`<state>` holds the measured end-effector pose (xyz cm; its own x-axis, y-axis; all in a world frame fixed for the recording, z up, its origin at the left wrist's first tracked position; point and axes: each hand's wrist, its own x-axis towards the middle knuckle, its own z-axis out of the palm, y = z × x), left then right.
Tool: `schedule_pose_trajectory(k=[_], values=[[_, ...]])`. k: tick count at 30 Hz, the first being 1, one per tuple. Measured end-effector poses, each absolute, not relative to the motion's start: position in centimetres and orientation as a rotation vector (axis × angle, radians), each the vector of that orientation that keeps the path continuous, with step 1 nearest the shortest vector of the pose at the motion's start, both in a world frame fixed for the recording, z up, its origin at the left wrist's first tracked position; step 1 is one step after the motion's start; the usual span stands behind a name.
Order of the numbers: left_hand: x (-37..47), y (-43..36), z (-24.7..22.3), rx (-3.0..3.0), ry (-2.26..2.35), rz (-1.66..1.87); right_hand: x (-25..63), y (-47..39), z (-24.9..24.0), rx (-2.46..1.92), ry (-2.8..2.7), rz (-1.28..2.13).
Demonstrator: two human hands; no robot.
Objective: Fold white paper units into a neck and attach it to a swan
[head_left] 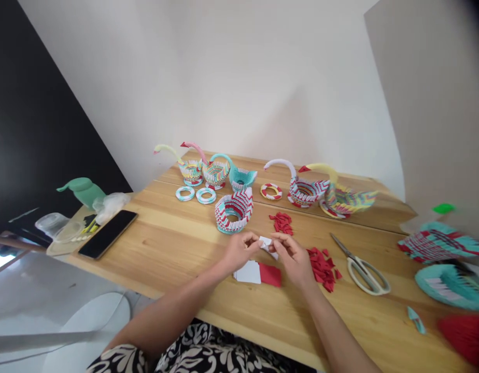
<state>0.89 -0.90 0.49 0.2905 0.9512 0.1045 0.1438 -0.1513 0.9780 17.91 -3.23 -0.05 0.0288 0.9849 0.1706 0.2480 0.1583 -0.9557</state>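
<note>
Fingers [254, 245] of both hands – white paper [266, 242] pinched between them, above tabletop [157, 233]

A black phone [108, 234] lies at the left end of the table [161, 238], near a crumpled clear plastic bag [112, 205] and a clear plastic cup [52, 223]. A green object [86, 193] sits just beside the bag. Lower down, a round white base [94, 326] rests on the floor [25, 295]; a black panel [29, 103] meets the pale wall [224, 77].
</note>
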Motion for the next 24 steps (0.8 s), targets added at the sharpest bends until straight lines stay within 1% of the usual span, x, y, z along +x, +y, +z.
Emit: schedule_pose_trajectory(k=[9,14,19,24], values=[[0.77,-1.13,0.55,1.674,1.041,0.993,17.81,-3.33,0.1,-1.284,-1.478,0.932],[0.74,-1.28,0.6,1.819,0.985,1.103,18.09,-3.0,-0.06,-1.262,-1.355,0.954],[0.82,-1.37,0.3,2.067,1.071,1.142,17.94,-2.98,-0.29,-1.231,-1.329,0.989],[0.59,-1.13,0.04,2.018,1.176,1.132,17.44,-3.31,0.12,-1.215,-1.323,1.01]])
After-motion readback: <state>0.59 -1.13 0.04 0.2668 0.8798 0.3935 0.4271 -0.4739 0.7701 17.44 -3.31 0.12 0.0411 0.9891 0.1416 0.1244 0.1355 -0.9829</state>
